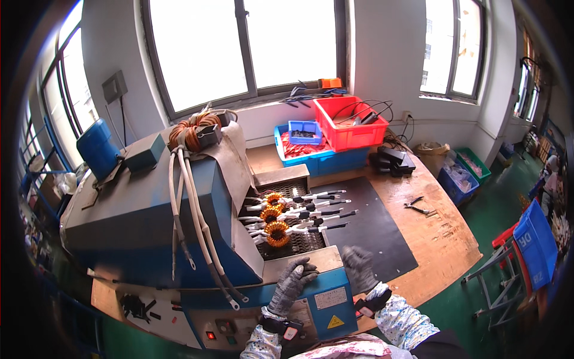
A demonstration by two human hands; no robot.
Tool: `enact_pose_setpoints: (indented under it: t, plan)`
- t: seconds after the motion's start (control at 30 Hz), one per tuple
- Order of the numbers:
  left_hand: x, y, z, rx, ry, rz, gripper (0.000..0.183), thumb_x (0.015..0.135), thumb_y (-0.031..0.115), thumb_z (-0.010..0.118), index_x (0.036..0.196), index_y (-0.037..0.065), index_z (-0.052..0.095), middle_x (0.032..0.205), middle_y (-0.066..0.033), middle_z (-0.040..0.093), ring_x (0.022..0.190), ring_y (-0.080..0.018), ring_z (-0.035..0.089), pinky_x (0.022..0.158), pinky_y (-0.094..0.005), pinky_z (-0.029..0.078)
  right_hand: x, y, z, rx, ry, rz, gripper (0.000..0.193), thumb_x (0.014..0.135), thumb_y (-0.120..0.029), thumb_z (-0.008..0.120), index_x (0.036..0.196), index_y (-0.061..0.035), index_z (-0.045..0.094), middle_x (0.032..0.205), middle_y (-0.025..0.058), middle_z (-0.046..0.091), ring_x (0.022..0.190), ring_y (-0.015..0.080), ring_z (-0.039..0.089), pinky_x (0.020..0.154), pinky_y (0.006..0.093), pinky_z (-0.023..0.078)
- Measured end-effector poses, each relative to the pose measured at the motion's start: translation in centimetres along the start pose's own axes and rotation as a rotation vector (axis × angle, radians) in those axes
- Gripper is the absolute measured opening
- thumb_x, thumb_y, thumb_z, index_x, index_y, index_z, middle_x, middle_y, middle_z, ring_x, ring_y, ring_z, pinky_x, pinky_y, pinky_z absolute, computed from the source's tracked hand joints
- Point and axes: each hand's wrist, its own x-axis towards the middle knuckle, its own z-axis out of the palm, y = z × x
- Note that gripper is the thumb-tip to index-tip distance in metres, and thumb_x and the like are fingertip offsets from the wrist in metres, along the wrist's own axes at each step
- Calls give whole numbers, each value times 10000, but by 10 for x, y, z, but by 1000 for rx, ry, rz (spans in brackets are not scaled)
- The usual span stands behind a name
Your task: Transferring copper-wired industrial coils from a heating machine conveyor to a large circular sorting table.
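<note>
My left hand (291, 287), in a grey glove, is over the front edge of the blue conveyor machine (209, 206). Its fingers are loosely bent, slightly apart, and nothing shows in them. My right hand (360, 270), gloved too, is at the machine's right corner beside the black mat (376, 230). Its fingers look loosely extended, a little blurred, with nothing visible in them. Beyond my hands, several copper-wound ring coils (277, 233) lie on the mesh belt (294, 246) at the machine's opening. White-sleeved leads with black sections and metal lugs reach out from them to the right.
A large coil (192, 133) rests on the machine, its thick cables (194, 209) hanging down the front. Red (350, 134) and blue (344, 163) bins stand at the back. Pliers (420, 207) lie on the wooden table (445, 239). A blue crate (535, 245) is at right.
</note>
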Motion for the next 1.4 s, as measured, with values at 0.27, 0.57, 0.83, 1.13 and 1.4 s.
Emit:
enact_pose_setpoints:
  t: [0.27, 0.57, 0.83, 1.13, 1.4]
  plan:
    - [18, 8, -1, 14, 310, 33, 683, 883, 516, 418, 1378, 129, 151, 1222, -251, 389, 1028, -347, 517, 906, -422, 445, 73, 67, 12, 424, -87, 324, 518, 790, -330, 664, 1104, 68, 555, 1071, 155, 587, 980, 171, 534, 864, 279, 407]
    - [40, 36, -30, -25, 529, 12, 603, 907, 542, 299, 1223, 36, 388, 975, -179, 538, 900, -300, 577, 817, -390, 501, 140, 82, 48, 958, -399, 166, 322, 858, -193, 592, 1139, -43, 543, 1085, 19, 561, 1005, 112, 505, 936, 277, 386]
    - [44, 38, -23, 1, 462, 50, 564, 891, 504, 406, 1179, 19, 423, 934, -136, 557, 873, -258, 585, 779, -352, 505, 187, 53, 62, 1396, -254, 395, 292, 865, -260, 571, 1031, -21, 556, 887, 74, 634, 790, 189, 617, 760, 327, 503]
    - [36, 71, 59, 231, 321, 98, 497, 928, 431, 385, 1184, 7, 421, 934, -109, 568, 889, -236, 583, 784, -330, 500, 154, -90, -11, 1190, -89, -347, 308, 910, -328, 475, 706, -138, 344, 566, -25, 311, 547, 112, 303, 578, 283, 300]
    - [13, 46, 112, 126, -440, -163, 552, 905, 461, 427, 1192, -11, 409, 989, -120, 566, 922, -180, 562, 821, -295, 454, 37, -174, -119, 918, 362, -764, 332, 887, -370, 511, 698, -156, 342, 499, -62, 281, 503, 74, 288, 650, 270, 305]
